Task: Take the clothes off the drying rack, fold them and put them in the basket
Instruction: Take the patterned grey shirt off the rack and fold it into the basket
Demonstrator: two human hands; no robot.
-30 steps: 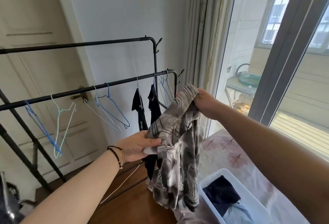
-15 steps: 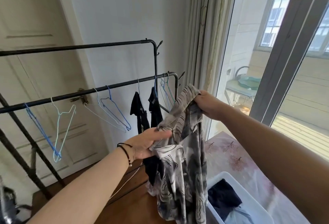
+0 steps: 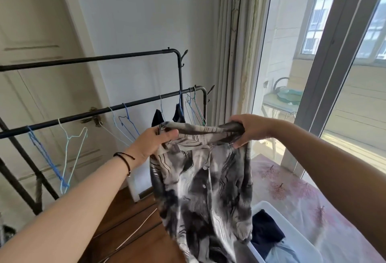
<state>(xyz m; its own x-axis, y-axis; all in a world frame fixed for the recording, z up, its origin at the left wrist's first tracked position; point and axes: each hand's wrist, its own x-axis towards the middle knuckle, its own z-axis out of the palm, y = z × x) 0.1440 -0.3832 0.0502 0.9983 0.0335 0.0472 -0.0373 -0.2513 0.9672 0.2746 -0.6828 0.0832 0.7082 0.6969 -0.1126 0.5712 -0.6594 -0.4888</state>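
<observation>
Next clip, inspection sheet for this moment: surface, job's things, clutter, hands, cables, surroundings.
Surface: bed cover, pink tree print, beside the white basket.
Job's things: grey patterned shirt held up by its top edge; dark clothes in basket; dark garments on drying rack.
Clutter: bare wire hangers on rack.
Hands: left hand and right hand grip the shirt.
Cables: thin white cord on floor.
Surroundings: curtain, glass door.

Both arms outstretched; left hand point(image 3: 154, 143) and right hand point(image 3: 249, 128) level, fingers curled, gripping
</observation>
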